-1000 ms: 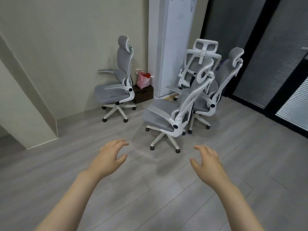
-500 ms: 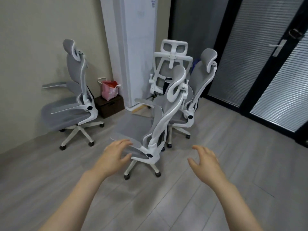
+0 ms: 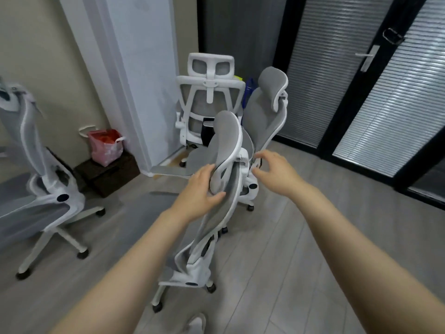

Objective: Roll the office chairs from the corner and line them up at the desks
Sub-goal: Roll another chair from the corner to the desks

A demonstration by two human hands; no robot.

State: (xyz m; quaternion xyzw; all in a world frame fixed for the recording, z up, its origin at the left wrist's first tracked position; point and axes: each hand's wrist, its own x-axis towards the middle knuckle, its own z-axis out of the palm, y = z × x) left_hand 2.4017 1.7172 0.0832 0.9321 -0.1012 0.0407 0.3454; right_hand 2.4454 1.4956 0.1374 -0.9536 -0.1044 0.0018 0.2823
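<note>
No brand name, label or writing can be read anywhere in your view. The nearest chair (image 3: 216,213) stands at the centre of the frame with its grey mesh back turned side-on to you and its wheels on the grey floor (image 3: 313,261) at lower centre. Your left hand (image 3: 201,186) is closed around the left edge of that chair's headrest (image 3: 227,133), thumb on the near face and fingers wrapped behind it. Your right hand (image 3: 274,171) is open, fingers spread and curled, just right of the white bracket below the headrest; whether the fingertips touch it cannot be told. Two more chairs crowd just behind: the back chair (image 3: 208,102), at upper centre, shows you its white frame, and the right chair (image 3: 267,112) faces left beside it. A fourth chair, the left chair (image 3: 41,189), is well apart at the left edge of the frame. A pink bag (image 3: 106,147) sits on a dark box (image 3: 108,174) against the wall, left of centre.
</note>
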